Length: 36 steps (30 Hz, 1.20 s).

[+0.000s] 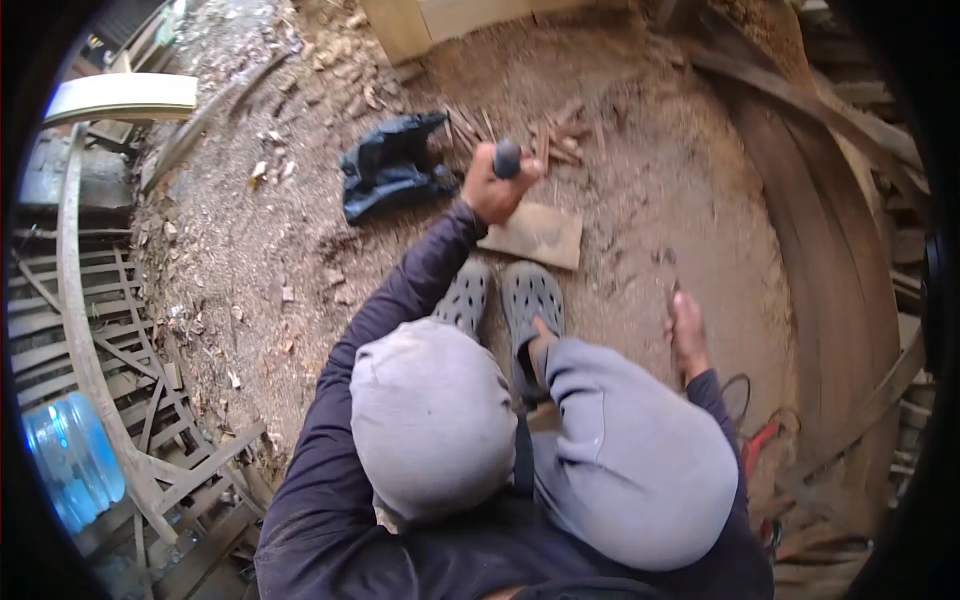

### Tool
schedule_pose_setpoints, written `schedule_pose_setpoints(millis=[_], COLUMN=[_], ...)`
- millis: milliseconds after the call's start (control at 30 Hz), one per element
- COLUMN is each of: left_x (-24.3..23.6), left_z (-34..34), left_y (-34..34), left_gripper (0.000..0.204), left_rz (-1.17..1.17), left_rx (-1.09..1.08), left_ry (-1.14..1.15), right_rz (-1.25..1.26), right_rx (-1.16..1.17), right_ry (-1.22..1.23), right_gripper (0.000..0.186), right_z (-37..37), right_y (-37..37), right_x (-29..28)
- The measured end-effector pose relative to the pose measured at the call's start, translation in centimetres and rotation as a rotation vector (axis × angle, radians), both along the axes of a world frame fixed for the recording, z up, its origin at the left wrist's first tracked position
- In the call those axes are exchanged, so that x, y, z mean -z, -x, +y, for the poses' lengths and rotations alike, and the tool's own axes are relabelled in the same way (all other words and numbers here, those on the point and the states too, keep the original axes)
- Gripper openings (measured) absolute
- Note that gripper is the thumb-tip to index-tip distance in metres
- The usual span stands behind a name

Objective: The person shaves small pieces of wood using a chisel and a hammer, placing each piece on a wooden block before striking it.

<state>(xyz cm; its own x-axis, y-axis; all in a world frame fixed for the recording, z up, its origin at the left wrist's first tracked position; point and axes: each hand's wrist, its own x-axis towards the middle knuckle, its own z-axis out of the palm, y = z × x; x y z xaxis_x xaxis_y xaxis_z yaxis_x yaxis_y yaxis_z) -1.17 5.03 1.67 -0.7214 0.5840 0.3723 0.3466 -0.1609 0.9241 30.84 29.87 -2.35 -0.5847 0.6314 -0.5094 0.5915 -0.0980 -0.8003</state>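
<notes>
My left hand (490, 188) is wrapped round an upright tool with a dark, rounded handle end (507, 158). Its lower part is hidden, so its kind does not show. Below and beside that hand lies a flat piece of light wood (545, 236) on the ground, just beyond my grey clogs (531, 305). Out to the right, my right hand (687, 333) grips the handle of a hammer, whose small metal head (664, 257) points away from me, apart from the wood. A crumpled black plastic bag (390, 165) and several reddish-brown wood pieces (562, 135) lie beyond the left hand.
Light boards (455, 14) lie at the far edge. Long dark planks (815, 215) line the right side, with a red-handled tool (758, 447) near my right elbow. On the left are a wooden slat frame (85, 300) and a blue water jug (78, 462). Chips litter the dirt ground.
</notes>
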Motion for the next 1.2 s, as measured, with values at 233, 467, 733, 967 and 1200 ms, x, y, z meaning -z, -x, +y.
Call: schedule_pose_setpoints(millis=[233,467,733,967,1200], left_x=[0.5,0.5,1.3,1.9,0.6], left_z=[1.0,0.5,1.5,1.5,0.6], left_y=[-1.5,-1.4,-0.8,-0.6,-0.7], left_gripper=[0.035,0.036,0.036,0.035,0.032], left_rz=[-0.058,-0.001,-0.013,0.025,-0.052], left_rx=[0.03,0.026,0.023,0.033,0.052], left_ry=[-0.054,-0.031,-0.05,-0.019,-0.045], right_rz=[0.334,0.651,0.631,0.642,0.877], right_rx=[-0.46,-0.896,-0.973,-0.95,-0.683], right_ry=[-0.183,-0.916,-0.946,-1.109,-0.935], right_gripper=[0.038,0.028,0.025,0.022,0.03], right_z=[-7.5,-10.7,-8.9,-9.3,-9.8], right_y=[9.3,15.0,17.0,16.5,16.6], right_x=[-20.0,-25.0,-21.7,-21.7,-24.3])
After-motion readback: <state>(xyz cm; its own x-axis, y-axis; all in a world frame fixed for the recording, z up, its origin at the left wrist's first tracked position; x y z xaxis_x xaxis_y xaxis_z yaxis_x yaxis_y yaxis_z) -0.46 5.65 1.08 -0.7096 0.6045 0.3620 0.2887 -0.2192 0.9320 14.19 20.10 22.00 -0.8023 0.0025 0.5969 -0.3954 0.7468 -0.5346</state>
